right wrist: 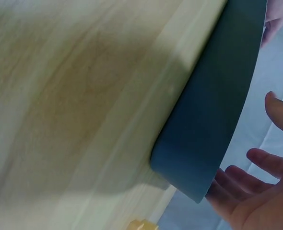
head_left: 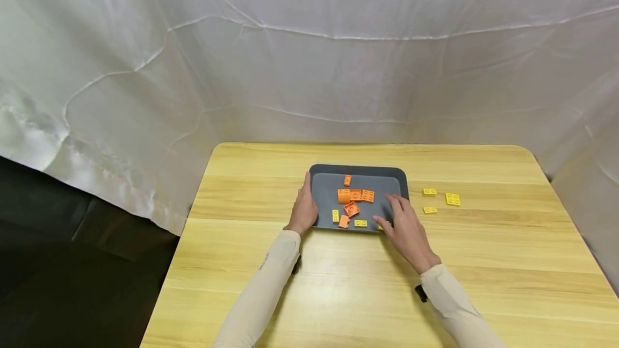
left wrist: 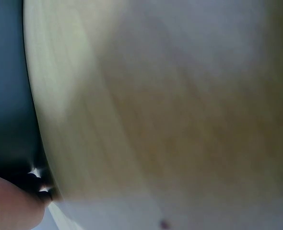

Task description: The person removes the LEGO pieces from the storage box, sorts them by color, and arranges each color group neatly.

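A dark grey tray (head_left: 358, 169) lies on the table with several orange toy bricks (head_left: 351, 208) and a few yellow toy bricks (head_left: 360, 223) in it. My left hand (head_left: 303, 208) grips the tray's left rim, its fingers lying along the outer side. Over the right part of the tray, my right hand (head_left: 408, 230) has thumb and fingers spread apart and holds nothing. Beneath its thumb a yellow brick (head_left: 382, 226) is partly hidden near the front edge. In the right wrist view the right fingers (right wrist: 247, 179) overlap the tray's corner.
Three yellow bricks lie on the wooden table (head_left: 358, 294) right of the tray, among them a square one (head_left: 452, 199). A pale curtain (head_left: 338, 79) hangs behind the table's far edge. Dark floor or furniture (head_left: 72, 262) lies off to the left.
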A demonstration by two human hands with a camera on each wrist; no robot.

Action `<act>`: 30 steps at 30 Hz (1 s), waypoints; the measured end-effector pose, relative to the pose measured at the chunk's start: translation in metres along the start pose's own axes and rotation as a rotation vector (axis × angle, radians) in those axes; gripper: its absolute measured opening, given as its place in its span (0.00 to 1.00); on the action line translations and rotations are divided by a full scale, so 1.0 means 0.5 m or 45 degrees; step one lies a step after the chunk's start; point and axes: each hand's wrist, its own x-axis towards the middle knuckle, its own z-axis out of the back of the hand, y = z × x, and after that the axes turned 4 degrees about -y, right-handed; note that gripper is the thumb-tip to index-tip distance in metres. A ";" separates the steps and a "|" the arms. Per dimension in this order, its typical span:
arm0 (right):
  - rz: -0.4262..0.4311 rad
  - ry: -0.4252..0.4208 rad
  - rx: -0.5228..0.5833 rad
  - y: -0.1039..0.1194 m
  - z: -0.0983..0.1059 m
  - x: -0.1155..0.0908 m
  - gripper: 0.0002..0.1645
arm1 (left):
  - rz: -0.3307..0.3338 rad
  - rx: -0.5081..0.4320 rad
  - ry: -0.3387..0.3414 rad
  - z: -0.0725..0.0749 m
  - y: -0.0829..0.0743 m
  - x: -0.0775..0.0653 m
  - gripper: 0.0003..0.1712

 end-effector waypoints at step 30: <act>-0.215 0.203 -0.096 0.004 -0.021 0.007 0.26 | -0.003 0.014 -0.004 -0.005 0.004 0.002 0.39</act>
